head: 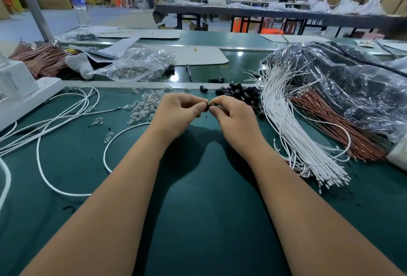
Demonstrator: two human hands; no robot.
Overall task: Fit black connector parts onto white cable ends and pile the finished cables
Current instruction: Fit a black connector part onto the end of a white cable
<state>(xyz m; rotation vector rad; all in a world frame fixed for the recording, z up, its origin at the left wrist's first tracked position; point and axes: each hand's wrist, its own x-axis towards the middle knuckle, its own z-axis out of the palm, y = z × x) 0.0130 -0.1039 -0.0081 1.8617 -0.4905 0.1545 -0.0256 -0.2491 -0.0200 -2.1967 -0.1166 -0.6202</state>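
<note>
Far left: a white box (13, 82) sits at your table's (198, 220) edge, with loose white cables (55, 121) looping across the green mat beside it.
Left of centre: clear glass bulbs (143, 104) lie scattered just beyond your left hand.
Left hand (178, 115): your fingers are curled, thumb and forefinger pinching one side of the black connector part (208, 106).
Right hand (233, 119): your fingertips pinch the same part from the other side; it is mostly hidden between them.
Behind right hand: a heap of black connectors (240, 93).
Right: a white cable bundle (293, 126), then brown wires (330, 121) against a plastic bag (352, 82).
</note>
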